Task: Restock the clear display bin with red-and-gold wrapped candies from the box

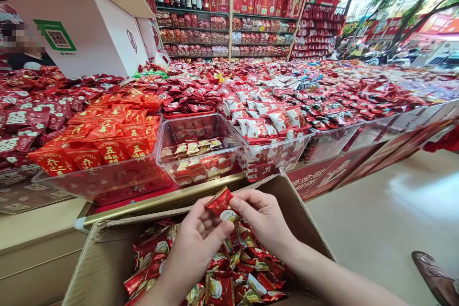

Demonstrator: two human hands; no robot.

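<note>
Lower centre of frame | I have one red packet held between both hands: left-hand grip cradling its left side, right-hand grip pinching its right edge | open carton beneath, clear bin beyond | long axis unclear, neither nearer

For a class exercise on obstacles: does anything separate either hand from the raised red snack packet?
Nothing visible does: the left hand and right hand both touch the red snack packet, above the cardboard box.

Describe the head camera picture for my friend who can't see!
A person's left hand and right hand hold a red packet over a cardboard box of similar packets. Behind are clear bins of packets and stocked shelves.
</note>
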